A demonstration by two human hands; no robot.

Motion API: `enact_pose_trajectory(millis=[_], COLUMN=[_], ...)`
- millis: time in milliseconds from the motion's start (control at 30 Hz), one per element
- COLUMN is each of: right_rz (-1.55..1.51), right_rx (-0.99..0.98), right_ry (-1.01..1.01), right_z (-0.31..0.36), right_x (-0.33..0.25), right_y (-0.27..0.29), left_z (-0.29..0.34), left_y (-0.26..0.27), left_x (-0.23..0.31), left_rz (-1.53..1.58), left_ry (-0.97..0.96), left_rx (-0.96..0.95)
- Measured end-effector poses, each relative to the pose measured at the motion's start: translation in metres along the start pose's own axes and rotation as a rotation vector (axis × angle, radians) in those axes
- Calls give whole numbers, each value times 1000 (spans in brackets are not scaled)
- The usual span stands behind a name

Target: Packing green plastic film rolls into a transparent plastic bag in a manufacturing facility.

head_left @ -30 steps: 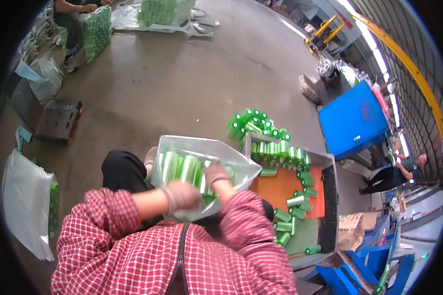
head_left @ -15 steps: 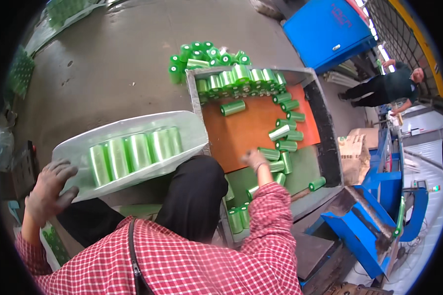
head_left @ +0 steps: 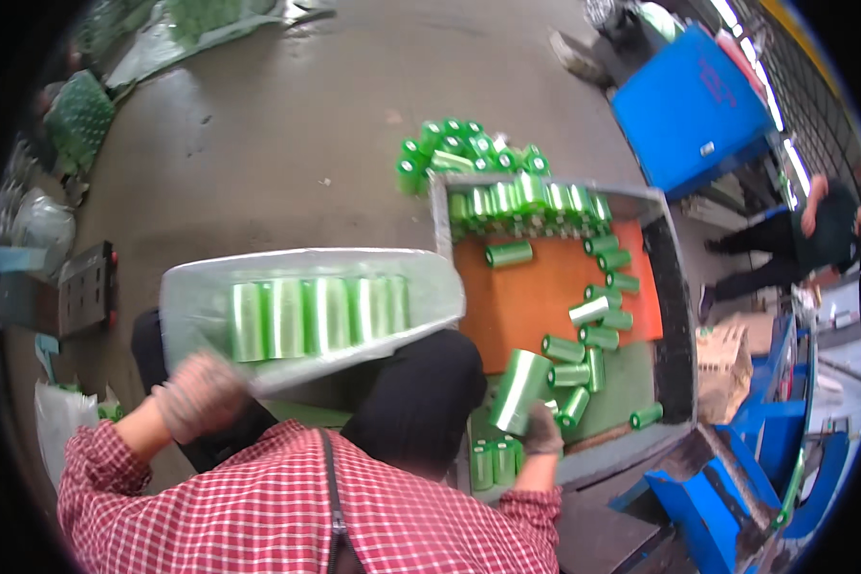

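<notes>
A translucent plastic bag (head_left: 196, 277) lies across my lap, with several green film rolls (head_left: 330, 320) standing side by side in it. My left hand (head_left: 201, 390), gloved and smeared by motion, is at the bag's near left edge; whether its fingers grip the plastic is unclear. Over the near part of a grey-rimmed bin (head_left: 668, 239), my gloved right hand (head_left: 545, 430) is closed on a tilted green roll (head_left: 519, 390). More rolls (head_left: 567, 375) lie loose beside it, on the bin's orange and green bottom.
Rolls stand packed along the bin's far wall, and another pile (head_left: 450, 143) sits on the floor beyond. A blue cabinet (head_left: 694, 115) is at the far right. A person (head_left: 823, 234) stands at the right, past a brown paper sack (head_left: 722, 368) and blue machinery (head_left: 698, 488).
My right hand has taken hold of a roll and come nearer to me. My left hand has moved right and inward to the bag's edge. The whole view has shifted.
</notes>
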State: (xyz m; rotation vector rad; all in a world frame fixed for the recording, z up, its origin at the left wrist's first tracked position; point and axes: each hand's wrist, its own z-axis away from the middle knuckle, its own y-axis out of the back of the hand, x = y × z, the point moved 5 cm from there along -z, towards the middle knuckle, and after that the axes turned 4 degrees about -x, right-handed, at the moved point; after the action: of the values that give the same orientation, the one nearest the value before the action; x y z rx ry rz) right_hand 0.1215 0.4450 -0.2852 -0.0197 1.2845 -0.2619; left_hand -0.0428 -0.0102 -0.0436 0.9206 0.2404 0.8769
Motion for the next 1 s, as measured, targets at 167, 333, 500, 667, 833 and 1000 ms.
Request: enact_pose_trajectory(millis=[167,333,500,667,833,1000], right_rz=[-714,817,1500,1208,1355,1149], right_rx=[-419,-219,-57,-47,-226,-228], right_ry=[34,103,-270,-145,38,-236], right_z=[-25,-181,-128,-133,-201,-181], right_x=[-239,-110,-205,-167,-73,-59], right_y=[-204,-290,-292,-385,-473,-528], left_z=[11,-84,7,19,-12,7], left_y=[41,-15,9,2,22,-13], left_x=[46,14,-95,-137,-124,-159], left_rz=[534,-477,-762,478,516,538], left_ry=[-581,-190,205,516,260,311], left_rx=[255,205,453,396,704,728])
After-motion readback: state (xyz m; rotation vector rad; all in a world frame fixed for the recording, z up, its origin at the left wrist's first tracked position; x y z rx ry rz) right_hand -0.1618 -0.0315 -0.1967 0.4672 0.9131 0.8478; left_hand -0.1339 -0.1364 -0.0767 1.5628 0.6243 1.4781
